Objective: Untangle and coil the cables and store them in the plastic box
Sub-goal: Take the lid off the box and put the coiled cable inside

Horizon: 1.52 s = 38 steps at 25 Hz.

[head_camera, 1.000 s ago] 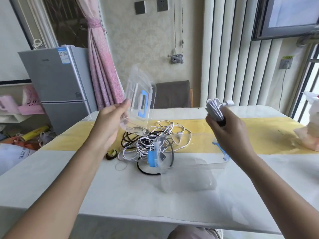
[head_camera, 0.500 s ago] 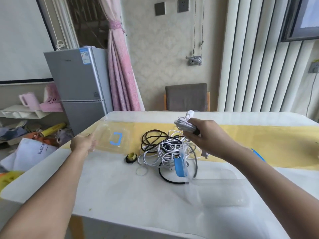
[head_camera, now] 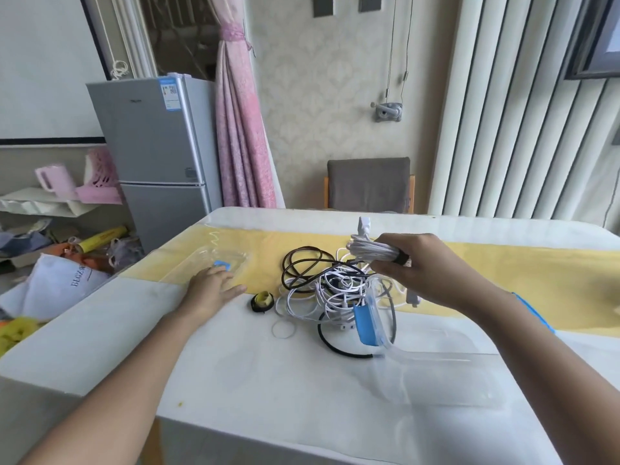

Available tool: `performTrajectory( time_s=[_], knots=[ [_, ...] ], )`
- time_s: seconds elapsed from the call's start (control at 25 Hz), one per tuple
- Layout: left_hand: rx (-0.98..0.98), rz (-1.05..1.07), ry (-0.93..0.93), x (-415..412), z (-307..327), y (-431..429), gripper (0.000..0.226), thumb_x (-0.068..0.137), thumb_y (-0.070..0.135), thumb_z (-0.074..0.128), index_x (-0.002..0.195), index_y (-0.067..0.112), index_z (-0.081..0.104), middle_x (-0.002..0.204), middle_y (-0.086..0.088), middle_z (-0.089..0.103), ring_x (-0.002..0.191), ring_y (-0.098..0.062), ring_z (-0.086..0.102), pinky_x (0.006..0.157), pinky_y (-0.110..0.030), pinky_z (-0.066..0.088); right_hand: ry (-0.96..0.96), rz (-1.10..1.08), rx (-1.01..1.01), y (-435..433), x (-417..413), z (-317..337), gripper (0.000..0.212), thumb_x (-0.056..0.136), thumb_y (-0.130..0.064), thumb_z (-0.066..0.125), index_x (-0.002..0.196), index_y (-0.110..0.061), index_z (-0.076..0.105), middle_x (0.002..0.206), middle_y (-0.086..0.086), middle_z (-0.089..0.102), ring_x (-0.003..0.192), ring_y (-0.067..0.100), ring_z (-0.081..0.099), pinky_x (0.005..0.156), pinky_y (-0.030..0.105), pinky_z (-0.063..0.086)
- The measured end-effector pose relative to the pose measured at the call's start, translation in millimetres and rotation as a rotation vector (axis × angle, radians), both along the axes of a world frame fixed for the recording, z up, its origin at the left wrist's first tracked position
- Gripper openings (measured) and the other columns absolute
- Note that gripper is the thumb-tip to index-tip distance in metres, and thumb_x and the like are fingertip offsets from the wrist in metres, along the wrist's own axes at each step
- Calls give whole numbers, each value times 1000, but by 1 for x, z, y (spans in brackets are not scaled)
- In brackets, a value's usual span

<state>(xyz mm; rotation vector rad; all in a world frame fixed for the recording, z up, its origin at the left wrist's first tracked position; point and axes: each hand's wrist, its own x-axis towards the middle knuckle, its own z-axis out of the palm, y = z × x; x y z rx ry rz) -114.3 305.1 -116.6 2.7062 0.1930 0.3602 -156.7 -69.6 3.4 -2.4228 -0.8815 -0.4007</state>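
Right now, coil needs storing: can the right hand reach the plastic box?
Probably yes: the right hand, gripping the coiled white cable, hangs near the plastic box; its lid lies aside by the left hand.

Soft, even daylight filled the room; the white bench looked bright, with a pale sheen and only faint shadows. Left of the bench, the fridge leaned from wide-angle distortion. Detail was slightly soft.

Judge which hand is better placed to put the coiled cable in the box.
Right: the right hand grips the coiled white cable near the plastic box; the left hand rests on the lid.
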Motion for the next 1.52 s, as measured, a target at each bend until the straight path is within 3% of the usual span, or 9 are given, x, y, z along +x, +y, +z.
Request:
performTrajectory(
  time_s=[0.12,0.32,0.4,0.56,0.72,0.92,1.12,1.32,1.52],
  knots=[
    [-120,-75,-208,-14,16,-52,17,89,17,62,101,7,68,108,-9,67,105,-21,60,90,-27,41,80,33,-15,-17,-13,17,12,87,-21,64,77,-15,60,52,-7,54,51,11,52,53,24,36],
    [-639,-366,97,-58,61,-149,13,93,20,56,88,11,64,76,-2,68,50,-10,59,50,-25,49,204,16,-293,-49,-31,31,14,81,-24,70,73,-15,63,57,-7,50,52,5,42,50,18,33],
    [-682,-459,243,-66,63,-174,20,93,29,56,100,12,61,86,-5,68,56,-12,61,52,-25,51,196,-47,-457,-52,-29,16,13,80,-33,71,79,-21,65,65,-6,57,58,0,50,55,19,38],
    [-469,-630,311,-69,57,-192,57,79,65,52,124,29,53,113,2,62,101,-14,61,95,-35,49,294,-16,-495,-57,-31,-18,29,85,-57,55,96,-33,66,89,-9,62,85,9,56,76,25,46],
    [-399,-644,201,-69,57,-198,24,93,37,54,115,30,58,105,12,56,95,-5,53,85,-15,43,420,146,-356,-68,-49,-15,38,81,-61,54,108,-37,66,107,-17,64,99,-1,56,88,17,42],
    [-179,-485,-203,-32,46,-207,25,90,28,60,115,23,60,117,3,50,115,-13,43,98,-23,31,370,97,-472,-80,-59,-19,7,82,-25,67,84,-32,65,66,-22,58,65,2,55,63,24,47],
    [-273,-428,-182,19,36,-224,28,98,15,44,119,9,61,129,-5,52,128,-18,41,106,-20,25,222,-135,-360,-101,-32,-6,32,88,-22,61,59,-32,50,51,-17,51,52,-1,49,50,15,37],
    [99,-195,5,48,16,-240,37,94,37,46,128,24,53,139,4,46,133,-17,34,110,-35,16,72,-317,-296,-133,42,11,11,87,-16,61,80,-22,68,59,-14,53,73,19,60,61,27,45],
    [81,-109,-182,46,-1,-244,32,92,36,49,122,28,56,133,8,51,129,-13,37,105,-30,13,111,-403,-381,-146,103,-1,28,85,-11,59,63,-27,53,57,-11,47,59,16,49,48,20,29]
  ],
)
